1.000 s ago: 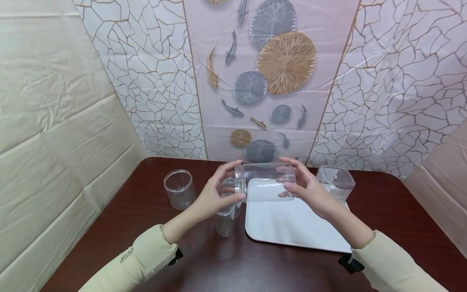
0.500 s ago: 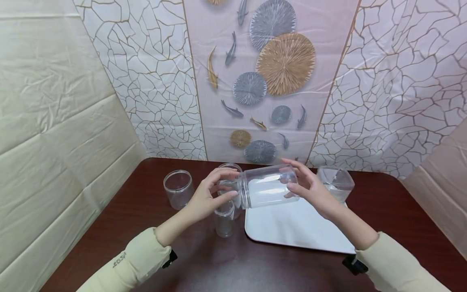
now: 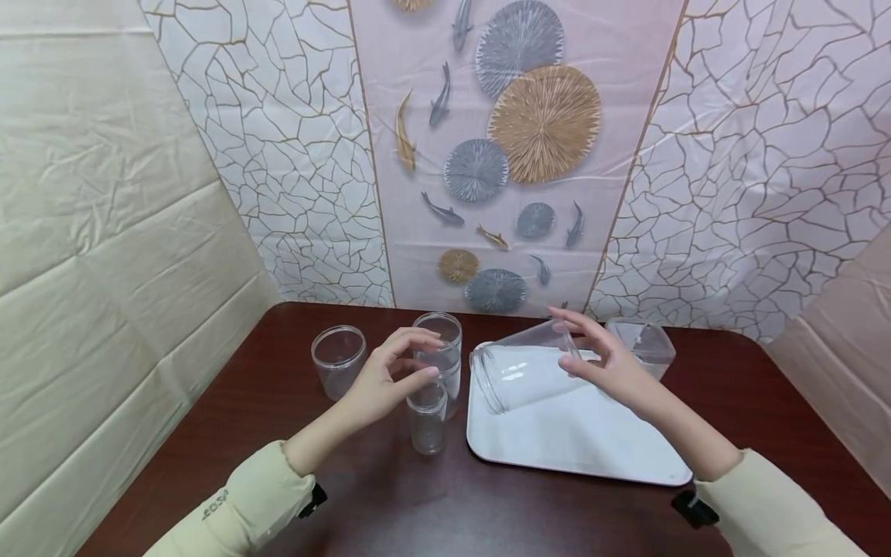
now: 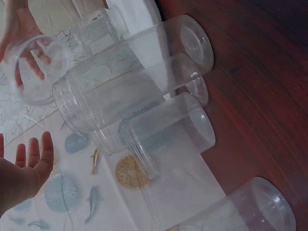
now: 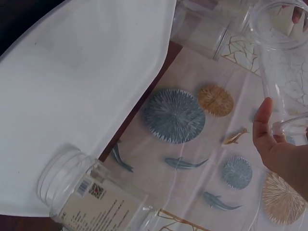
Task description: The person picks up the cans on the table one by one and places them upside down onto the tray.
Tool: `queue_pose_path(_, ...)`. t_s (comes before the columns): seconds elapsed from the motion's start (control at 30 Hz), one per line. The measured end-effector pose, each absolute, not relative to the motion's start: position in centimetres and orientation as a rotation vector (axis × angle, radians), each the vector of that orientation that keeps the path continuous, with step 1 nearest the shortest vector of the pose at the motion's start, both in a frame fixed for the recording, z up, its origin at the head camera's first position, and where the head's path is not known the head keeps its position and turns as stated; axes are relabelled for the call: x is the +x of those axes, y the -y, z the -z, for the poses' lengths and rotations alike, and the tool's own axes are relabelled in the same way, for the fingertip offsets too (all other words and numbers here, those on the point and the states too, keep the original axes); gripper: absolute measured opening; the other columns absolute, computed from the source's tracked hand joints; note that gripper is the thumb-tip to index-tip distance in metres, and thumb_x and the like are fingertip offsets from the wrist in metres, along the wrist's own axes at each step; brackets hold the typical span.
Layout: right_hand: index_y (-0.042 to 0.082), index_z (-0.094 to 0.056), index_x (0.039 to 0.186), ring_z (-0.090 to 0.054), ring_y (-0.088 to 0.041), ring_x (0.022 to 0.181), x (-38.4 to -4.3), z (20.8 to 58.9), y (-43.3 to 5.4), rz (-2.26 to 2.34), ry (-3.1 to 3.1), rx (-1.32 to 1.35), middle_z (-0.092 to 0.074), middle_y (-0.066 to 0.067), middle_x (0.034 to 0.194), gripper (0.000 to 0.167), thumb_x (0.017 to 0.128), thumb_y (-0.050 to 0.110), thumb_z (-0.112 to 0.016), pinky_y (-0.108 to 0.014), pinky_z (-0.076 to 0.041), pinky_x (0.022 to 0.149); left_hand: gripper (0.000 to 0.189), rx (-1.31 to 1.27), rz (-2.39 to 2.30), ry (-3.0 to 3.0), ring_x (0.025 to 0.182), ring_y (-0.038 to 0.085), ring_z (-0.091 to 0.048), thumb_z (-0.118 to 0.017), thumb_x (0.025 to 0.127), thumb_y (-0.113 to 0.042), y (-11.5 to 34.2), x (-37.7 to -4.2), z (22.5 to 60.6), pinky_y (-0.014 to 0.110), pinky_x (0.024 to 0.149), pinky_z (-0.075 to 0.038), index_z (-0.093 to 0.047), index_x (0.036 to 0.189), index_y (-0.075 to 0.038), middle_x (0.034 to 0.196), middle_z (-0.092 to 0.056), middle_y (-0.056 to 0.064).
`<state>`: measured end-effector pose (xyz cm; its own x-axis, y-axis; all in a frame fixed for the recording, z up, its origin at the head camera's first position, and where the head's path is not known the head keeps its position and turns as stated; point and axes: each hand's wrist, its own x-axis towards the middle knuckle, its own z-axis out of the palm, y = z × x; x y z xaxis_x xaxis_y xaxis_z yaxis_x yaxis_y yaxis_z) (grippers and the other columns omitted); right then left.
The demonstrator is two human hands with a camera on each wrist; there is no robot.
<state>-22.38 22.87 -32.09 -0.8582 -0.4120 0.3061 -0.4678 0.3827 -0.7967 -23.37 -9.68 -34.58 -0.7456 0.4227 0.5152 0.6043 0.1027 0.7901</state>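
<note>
My right hand [image 3: 605,370] holds a clear wide-mouthed jar [image 3: 515,371] by its base end, thumb on the near side. The jar is tipped above the tray, its threaded mouth facing left and downward. In the right wrist view, the right hand [image 5: 284,154] is at the base of this jar [image 5: 281,62]. My left hand [image 3: 383,379] holds nothing; its fingers are loosely bent, close in front of a tall clear jar [image 3: 448,352] on the table. A small clear jar [image 3: 428,433] stands just below its fingertips.
A white tray [image 3: 557,441] lies on the dark red table [image 3: 445,510]. Another clear round jar [image 3: 341,371] stands at the left. Behind the tray's right side is a squarish clear jar [image 3: 654,348]; its printed label [image 5: 98,202] shows in the right wrist view. A patterned cloth [image 3: 543,255] hangs behind.
The left hand has let go of the jar's mouth end and drawn back left. The right hand has moved slightly right, and the jar's mouth has tipped down.
</note>
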Motion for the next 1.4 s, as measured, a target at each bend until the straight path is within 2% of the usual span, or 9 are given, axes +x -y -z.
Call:
queue_pose_path(0.2, 0.016, -0.037, 0.144, -0.047, -0.002, 0.108, -22.2, 32.2, -23.5, -1.268, 2.602, 0.797, -0.042, -0.012, 0.142, 0.06, 0.09, 0.011, -0.062, -0.024, -0.05, 0.076, 0.028, -1.032, 1.71, 2.223, 0.111, 0.008, -0.052, -0.065, 0.085, 0.0, 10.0, -23.4, 34.7, 0.03, 0.084, -0.054, -0.059, 0.112, 0.003, 0.124, -0.054, 0.018)
queue_pose_path(0.27, 0.017, -0.037, 0.144, -0.046, -0.001, 0.107, -22.2, 32.2, -23.6, -1.228, 2.603, 0.801, -0.043, -0.004, 0.141, 0.061, 0.089, 0.011, -0.063, -0.024, -0.049, 0.075, 0.028, -1.026, 1.709, 2.227, 0.111, 0.007, -0.052, -0.065, 0.085, -0.001, 10.1, -23.4, 34.8, 0.03, 0.084, -0.054, -0.058, 0.112, 0.003, 0.124, -0.054, 0.017)
queue_pose_path(0.4, 0.016, -0.038, 0.143, -0.043, 0.002, 0.104, -22.1, 32.3, -24.1, -1.187, 2.597, 0.818, -0.04, 0.023, 0.134, 0.061, 0.088, 0.011, -0.064, -0.023, -0.049, 0.072, 0.029, -1.014, 1.704, 2.236, 0.11, 0.006, -0.051, -0.065, 0.085, -0.001, 10.4, -23.4, 34.9, 0.029, 0.084, -0.054, -0.059, 0.114, 0.001, 0.125, -0.053, 0.018)
queue_pose_path(0.5, 0.017, -0.038, 0.144, -0.042, 0.003, 0.103, -22.1, 32.2, -24.6, -1.162, 2.606, 0.811, -0.038, 0.031, 0.132, 0.061, 0.089, 0.012, -0.064, -0.023, -0.049, 0.072, 0.03, -1.008, 1.697, 2.24, 0.108, 0.004, -0.052, -0.065, 0.086, -0.001, 10.5, -23.3, 35.0, 0.029, 0.084, -0.053, -0.059, 0.115, -0.001, 0.125, -0.053, 0.019)
queue_pose_path(0.63, 0.017, -0.037, 0.144, -0.041, 0.003, 0.103, -22.3, 32.1, -25.1, -1.114, 2.626, 0.801, -0.042, 0.011, 0.14, 0.062, 0.089, 0.013, -0.064, -0.023, -0.048, 0.072, 0.032, -1.007, 1.696, 2.226, 0.106, 0.004, -0.053, -0.065, 0.086, -0.001, 10.7, -23.3, 35.1, 0.029, 0.084, -0.054, -0.057, 0.117, -0.001, 0.125, -0.053, 0.017)
queue_pose_path(0.77, 0.019, -0.038, 0.144, -0.041, 0.003, 0.103, -22.3, 31.8, -25.4, -1.062, 2.644, 0.801, -0.043, -0.007, 0.138, 0.063, 0.088, 0.014, -0.066, -0.022, -0.048, 0.071, 0.032, -1.0, 1.695, 2.218, 0.106, 0.004, -0.053, -0.065, 0.085, -0.001, 10.9, -23.3, 35.1, 0.03, 0.084, -0.054, -0.057, 0.117, -0.001, 0.124, -0.054, 0.014)
queue_pose_path(1.0, 0.021, -0.04, 0.142, -0.039, 0.0, 0.102, -22.4, 31.5, -26.1, -1.002, 2.66, 0.784, -0.046, -0.001, 0.132, 0.063, 0.086, 0.015, -0.068, -0.023, -0.047, 0.072, 0.031, -1.006, 1.676, 2.224, 0.106, 0.004, -0.053, -0.064, 0.086, -0.001, 11.3, -23.7, 35.5, 0.03, 0.083, -0.054, -0.058, 0.116, -0.003, 0.124, -0.053, 0.016)
queue_pose_path(1.27, 0.021, -0.045, 0.139, -0.041, -0.007, 0.11, -22.3, 31.1, -27.6, -0.701, 2.673, 0.807, -0.049, -0.006, 0.132, 0.065, 0.081, 0.023, -0.075, -0.027, -0.048, 0.072, 0.03, -1.009, 1.659, 2.23, 0.104, 0.003, -0.054, -0.065, 0.085, -0.001, 11.4, -23.7, 36.1, 0.028, 0.081, -0.054, -0.058, 0.115, -0.002, 0.122, -0.054, 0.018)
queue_pose_path(1.4, 0.018, -0.048, 0.137, -0.041, -0.003, 0.111, -22.2, 31.0, -28.4, -0.603, 2.636, 0.836, -0.051, -0.007, 0.128, 0.067, 0.077, 0.022, -0.077, -0.026, -0.046, 0.075, 0.029, -1.004, 1.652, 2.241, 0.104, 0.004, -0.054, -0.065, 0.086, -0.001, 11.7, -23.8, 36.4, 0.029, 0.081, -0.054, -0.059, 0.114, -0.003, 0.121, -0.054, 0.019)
